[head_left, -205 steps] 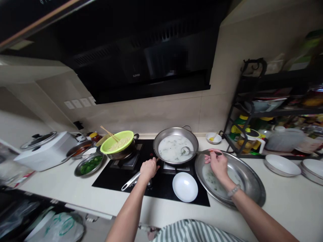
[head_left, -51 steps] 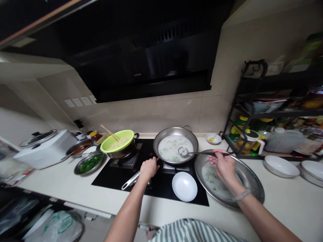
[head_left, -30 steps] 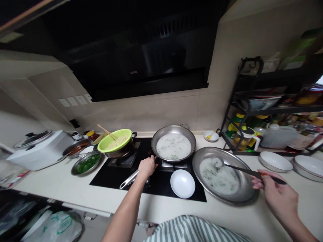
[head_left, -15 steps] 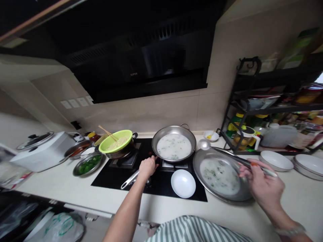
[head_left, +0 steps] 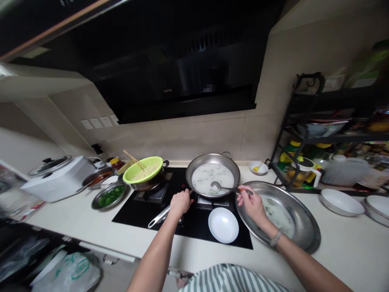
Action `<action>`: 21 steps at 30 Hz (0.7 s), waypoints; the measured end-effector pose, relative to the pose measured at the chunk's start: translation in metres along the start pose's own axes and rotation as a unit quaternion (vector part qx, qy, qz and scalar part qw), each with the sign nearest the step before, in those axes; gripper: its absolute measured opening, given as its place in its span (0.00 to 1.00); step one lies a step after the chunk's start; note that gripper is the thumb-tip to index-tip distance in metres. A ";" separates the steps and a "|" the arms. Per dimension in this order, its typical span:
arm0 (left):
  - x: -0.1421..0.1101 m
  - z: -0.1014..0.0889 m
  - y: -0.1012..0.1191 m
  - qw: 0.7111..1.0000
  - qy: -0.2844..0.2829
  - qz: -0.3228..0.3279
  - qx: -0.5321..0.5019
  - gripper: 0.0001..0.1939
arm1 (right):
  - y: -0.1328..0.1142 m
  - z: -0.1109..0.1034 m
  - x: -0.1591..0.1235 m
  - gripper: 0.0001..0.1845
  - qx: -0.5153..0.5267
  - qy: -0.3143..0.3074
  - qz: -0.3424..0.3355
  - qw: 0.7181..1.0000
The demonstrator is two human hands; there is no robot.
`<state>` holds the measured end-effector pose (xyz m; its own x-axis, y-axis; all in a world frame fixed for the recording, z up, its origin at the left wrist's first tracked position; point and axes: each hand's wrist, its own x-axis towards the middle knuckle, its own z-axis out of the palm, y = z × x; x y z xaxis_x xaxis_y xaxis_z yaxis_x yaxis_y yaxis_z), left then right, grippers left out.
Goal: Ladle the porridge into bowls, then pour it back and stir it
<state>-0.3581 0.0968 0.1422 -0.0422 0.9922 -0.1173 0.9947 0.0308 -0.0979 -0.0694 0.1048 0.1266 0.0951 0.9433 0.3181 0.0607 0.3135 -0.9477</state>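
Observation:
A steel wok of white, soupy liquid with green bits stands on the right burner. My left hand is closed around its long handle. In my right hand is a metal ladle, its bowl at the surface of the liquid in the wok. Below my right forearm, a large oval steel basin holds similar white liquid with green bits. A small white bowl sits on the black stove in front of the wok.
On the left burner a lime-green colander of noodles with chopsticks rests on a pot. Leafy greens fill a steel dish beside it. White bowls and a black rack of bottles stand right. The range hood overhangs the stove.
My right hand has moved left, carrying the ladle from above the basin to the liquid in the wok. My left hand keeps its grip on the wok handle.

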 end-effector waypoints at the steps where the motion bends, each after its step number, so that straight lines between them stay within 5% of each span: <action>1: 0.000 0.000 0.000 1.000 0.001 0.000 0.001 0.20 | 0.002 0.000 0.002 0.19 0.003 0.008 0.008 1.000; 11: 0.000 0.001 -0.001 1.000 -0.002 0.004 0.007 0.20 | 0.008 -0.013 0.020 0.14 0.065 0.137 0.060 0.987; 21: -0.001 0.001 0.000 1.000 0.006 0.002 0.006 0.19 | 0.004 -0.018 0.025 0.10 0.104 0.182 0.075 0.975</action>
<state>-0.3583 0.0956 0.1414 -0.0373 0.9937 -0.1055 0.9938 0.0258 -0.1086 -0.0492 0.1271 0.1315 0.4360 0.8907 0.1286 -0.1796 0.2261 -0.9574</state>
